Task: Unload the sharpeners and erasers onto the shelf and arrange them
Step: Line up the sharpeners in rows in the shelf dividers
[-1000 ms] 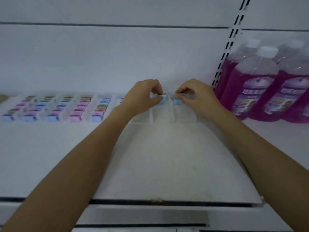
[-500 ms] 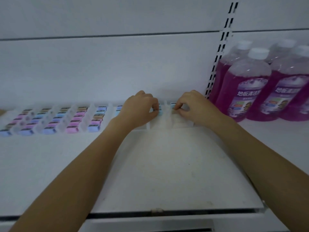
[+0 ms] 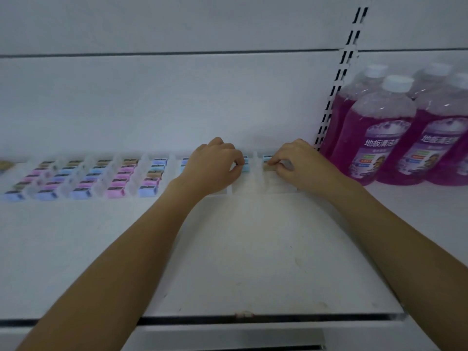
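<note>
I'm seating two: left hand (image 3: 215,168) pinching blue sharpener (image 3: 245,167), right hand (image 3: 296,163) pinching tan sharpener (image 3: 269,167); next needs gentle release, I guess.

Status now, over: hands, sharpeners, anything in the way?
Left hand pinches blue sharpener. Right hand pinches tan sharpener. Purple bottles near right hand, not blocking.

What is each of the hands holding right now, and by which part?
Left hand pinches a blue sharpener by its left end; right hand pinches a tan sharpener by its right end. Exact finger placement is blurred.
</note>
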`<action>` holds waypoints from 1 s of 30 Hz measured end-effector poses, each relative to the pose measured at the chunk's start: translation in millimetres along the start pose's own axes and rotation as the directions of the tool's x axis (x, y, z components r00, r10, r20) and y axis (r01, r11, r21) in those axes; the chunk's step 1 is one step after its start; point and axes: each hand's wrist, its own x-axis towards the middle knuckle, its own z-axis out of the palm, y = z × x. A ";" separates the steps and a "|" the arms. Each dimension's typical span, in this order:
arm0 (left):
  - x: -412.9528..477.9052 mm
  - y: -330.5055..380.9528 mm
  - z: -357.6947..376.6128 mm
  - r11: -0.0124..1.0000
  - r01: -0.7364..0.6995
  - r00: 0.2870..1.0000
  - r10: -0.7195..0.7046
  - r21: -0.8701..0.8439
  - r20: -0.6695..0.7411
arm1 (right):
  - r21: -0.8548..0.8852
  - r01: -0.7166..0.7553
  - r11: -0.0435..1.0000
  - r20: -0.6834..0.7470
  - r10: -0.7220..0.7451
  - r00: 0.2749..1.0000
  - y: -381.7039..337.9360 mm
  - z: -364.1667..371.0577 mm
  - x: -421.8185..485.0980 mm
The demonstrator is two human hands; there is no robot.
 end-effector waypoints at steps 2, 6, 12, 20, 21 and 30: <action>-0.1 -0.1 -0.9 1.000 0.000 1.000 0.000 -0.009 0.013 | 0.001 -0.001 1.000 -0.001 0.001 1.000 0.3 0.1 -0.1; -0.2 0.2 -1.7 1.000 0.004 1.000 -0.004 -0.002 0.030 | -0.004 -0.001 1.000 0.001 0.001 1.000 1.0 -0.7 0.0; 0.4 -0.7 -0.3 1.000 0.009 1.000 -0.009 0.005 0.025 | 0.003 0.003 1.000 -0.004 -0.003 1.000 -0.5 -1.2 -0.2; 0.2 -1.6 1.1 1.000 -0.014 1.000 0.014 -0.002 0.001 | -0.002 0.010 1.000 0.014 -0.010 1.000 -3.1 -3.2 -1.6; 0.4 -1.7 1.2 1.000 -0.015 1.000 0.015 -0.003 -0.004 | -0.001 0.009 1.000 0.013 -0.009 1.000 -3.8 -3.8 -2.3; 2.2 -9.5 -7.2 0.999 -0.027 0.996 0.025 -0.027 -0.083 | 0.098 -0.071 0.993 -0.112 0.082 0.990 -4.0 -3.4 -2.3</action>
